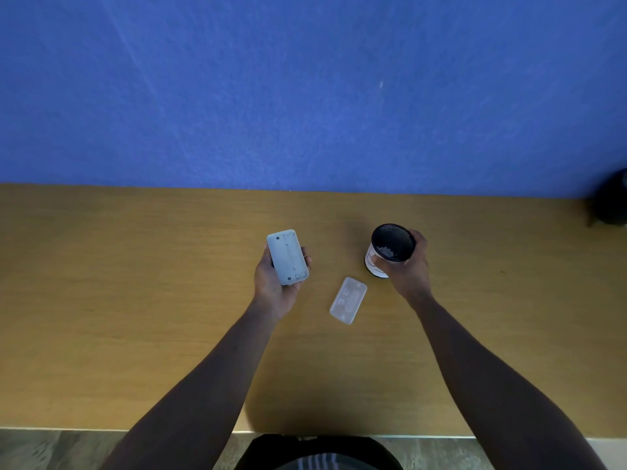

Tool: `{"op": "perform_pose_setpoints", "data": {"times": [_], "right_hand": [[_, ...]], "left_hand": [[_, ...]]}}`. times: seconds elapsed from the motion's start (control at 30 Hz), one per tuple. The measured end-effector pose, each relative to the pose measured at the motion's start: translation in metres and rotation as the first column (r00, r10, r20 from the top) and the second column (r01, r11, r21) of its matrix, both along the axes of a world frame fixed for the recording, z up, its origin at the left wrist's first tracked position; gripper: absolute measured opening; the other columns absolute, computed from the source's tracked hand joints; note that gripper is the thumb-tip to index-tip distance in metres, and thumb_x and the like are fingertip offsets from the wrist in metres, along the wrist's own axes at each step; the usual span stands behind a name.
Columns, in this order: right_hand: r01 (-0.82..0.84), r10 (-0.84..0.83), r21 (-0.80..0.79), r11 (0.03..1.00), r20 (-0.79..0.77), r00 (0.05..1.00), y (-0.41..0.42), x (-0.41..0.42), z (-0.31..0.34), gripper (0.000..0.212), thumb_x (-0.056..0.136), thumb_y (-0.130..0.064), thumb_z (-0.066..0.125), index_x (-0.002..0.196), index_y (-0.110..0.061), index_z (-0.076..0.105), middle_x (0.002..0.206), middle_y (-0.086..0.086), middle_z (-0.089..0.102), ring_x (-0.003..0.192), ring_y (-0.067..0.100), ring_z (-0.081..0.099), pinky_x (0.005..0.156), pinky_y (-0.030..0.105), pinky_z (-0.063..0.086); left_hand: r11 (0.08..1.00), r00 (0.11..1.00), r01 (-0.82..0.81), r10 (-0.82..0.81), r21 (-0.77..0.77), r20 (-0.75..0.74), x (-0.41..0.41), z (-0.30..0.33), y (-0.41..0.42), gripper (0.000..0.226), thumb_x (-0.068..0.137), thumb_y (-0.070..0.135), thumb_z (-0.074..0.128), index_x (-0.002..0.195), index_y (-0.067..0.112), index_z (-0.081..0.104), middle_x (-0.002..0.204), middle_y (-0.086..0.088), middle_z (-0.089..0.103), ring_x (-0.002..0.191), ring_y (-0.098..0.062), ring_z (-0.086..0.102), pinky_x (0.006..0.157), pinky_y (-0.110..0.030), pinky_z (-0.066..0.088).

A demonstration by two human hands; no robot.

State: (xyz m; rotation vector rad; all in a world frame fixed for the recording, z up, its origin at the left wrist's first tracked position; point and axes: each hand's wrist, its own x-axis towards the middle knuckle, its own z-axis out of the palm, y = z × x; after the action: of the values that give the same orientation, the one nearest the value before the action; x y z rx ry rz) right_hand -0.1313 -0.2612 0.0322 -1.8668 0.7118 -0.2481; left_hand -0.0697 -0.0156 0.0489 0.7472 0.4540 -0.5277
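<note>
My left hand [274, 286] holds a pale grey rectangular plastic part [287, 256] above the wooden table [135, 300], its inner side with small screw posts facing up. A second, translucent white rectangular cover [348, 300] lies flat on the table between my hands. My right hand [409, 266] grips a round container [390, 249] with a black mesh-like inside and a white lower wall, tilted toward me. Several small pale pieces lie inside it.
A blue wall [305, 96] rises right behind the table's far edge. A dark object [612, 201] sits at the far right edge of the table. The table's near edge runs just in front of my body.
</note>
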Motion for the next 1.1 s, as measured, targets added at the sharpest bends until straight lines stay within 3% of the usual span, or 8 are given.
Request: {"op": "perform_pose_setpoints", "data": {"times": [0.47, 0.57, 0.67, 0.73, 0.83, 0.97, 1.03, 1.1], "right_hand": [[-0.067, 0.064, -0.054, 0.996, -0.056, 0.996, -0.018, -0.004, -0.023, 0.098, 0.068, -0.02, 0.087, 0.144, -0.023, 0.026, 0.138, -0.001, 0.05, 0.127, 0.019, 0.049, 0.102, 0.042, 0.048], [-0.086, 0.082, -0.059, 0.995, -0.072, 0.994, -0.018, -0.009, -0.023, 0.114, 0.069, -0.023, 0.087, 0.154, -0.023, 0.012, 0.153, 0.003, 0.036, 0.14, 0.023, 0.038, 0.111, 0.044, 0.038], [0.014, -0.019, -0.072, 0.997, -0.075, 0.997, -0.01, -0.02, -0.02, 0.124, 0.068, -0.031, 0.088, 0.155, -0.027, 0.001, 0.164, -0.001, 0.011, 0.149, 0.019, 0.016, 0.111, 0.035, 0.023], [0.109, -0.11, -0.125, 0.986, -0.002, 0.994, 0.005, -0.033, -0.018, 0.114, 0.071, -0.039, 0.084, 0.154, -0.026, 0.008, 0.163, 0.0, 0.013, 0.149, 0.019, 0.016, 0.111, 0.035, 0.023], [0.113, -0.093, -0.261, 0.959, 0.089, 0.992, 0.035, -0.053, -0.027, 0.087, 0.081, -0.051, 0.07, 0.147, -0.012, 0.029, 0.149, 0.012, 0.036, 0.138, 0.026, 0.035, 0.109, 0.039, 0.033], [-0.118, 0.093, -0.355, 0.927, -0.087, 0.992, 0.066, -0.056, -0.043, 0.057, 0.086, -0.048, 0.061, 0.125, -0.007, 0.057, 0.121, 0.011, 0.059, 0.111, 0.029, 0.057, 0.093, 0.044, 0.05], [-0.232, 0.158, -0.357, 0.905, -0.225, 0.961, 0.075, -0.049, -0.047, 0.054, 0.086, -0.042, 0.066, 0.127, -0.009, 0.056, 0.126, 0.011, 0.056, 0.116, 0.031, 0.054, 0.095, 0.041, 0.048], [-0.284, 0.153, -0.322, 0.903, -0.376, 0.914, 0.084, -0.04, -0.048, 0.07, 0.083, -0.05, 0.067, 0.137, -0.012, 0.045, 0.135, 0.012, 0.049, 0.123, 0.033, 0.048, 0.097, 0.045, 0.046]], "left_hand": [[1.0, 1.0, -0.005, 0.005, -0.008, 0.0, -0.008, -0.003, -0.002, 0.043, 0.099, 0.044, 0.042, 0.116, 0.008, 0.059, 0.102, -0.021, 0.062, 0.083, -0.03, 0.064, 0.064, -0.035, 0.057], [1.0, 1.0, -0.002, 0.002, -0.017, 0.003, -0.009, -0.003, -0.003, 0.043, 0.099, 0.044, 0.043, 0.118, 0.008, 0.058, 0.107, -0.022, 0.059, 0.084, -0.03, 0.064, 0.063, -0.035, 0.057], [1.0, 1.0, -0.001, 0.001, -0.024, 0.006, -0.01, -0.006, -0.003, 0.045, 0.098, 0.044, 0.045, 0.123, 0.008, 0.056, 0.115, -0.024, 0.053, 0.09, -0.032, 0.062, 0.064, -0.036, 0.056], [0.999, 1.0, -0.004, 0.004, -0.035, 0.013, -0.01, -0.008, -0.003, 0.046, 0.098, 0.044, 0.044, 0.125, 0.007, 0.054, 0.117, -0.024, 0.051, 0.093, -0.033, 0.06, 0.065, -0.036, 0.056], [0.999, 1.0, 0.01, -0.008, -0.051, 0.03, -0.011, -0.01, -0.002, 0.044, 0.098, 0.044, 0.043, 0.123, 0.008, 0.053, 0.114, -0.023, 0.05, 0.092, -0.032, 0.058, 0.066, -0.036, 0.056], [0.998, 0.999, 0.046, -0.045, -0.04, 0.026, -0.012, -0.01, -0.002, 0.044, 0.099, 0.045, 0.041, 0.12, 0.008, 0.053, 0.104, -0.021, 0.057, 0.086, -0.031, 0.061, 0.064, -0.035, 0.056], [0.997, 0.998, 0.062, -0.061, -0.039, 0.03, -0.012, -0.008, -0.002, 0.044, 0.099, 0.046, 0.041, 0.119, 0.009, 0.053, 0.101, -0.02, 0.058, 0.085, -0.03, 0.062, 0.064, -0.035, 0.055], [0.997, 0.997, 0.07, -0.069, -0.034, 0.034, -0.012, -0.007, -0.001, 0.044, 0.099, 0.046, 0.04, 0.117, 0.009, 0.054, 0.099, -0.02, 0.059, 0.083, -0.03, 0.063, 0.064, -0.034, 0.055]]}}
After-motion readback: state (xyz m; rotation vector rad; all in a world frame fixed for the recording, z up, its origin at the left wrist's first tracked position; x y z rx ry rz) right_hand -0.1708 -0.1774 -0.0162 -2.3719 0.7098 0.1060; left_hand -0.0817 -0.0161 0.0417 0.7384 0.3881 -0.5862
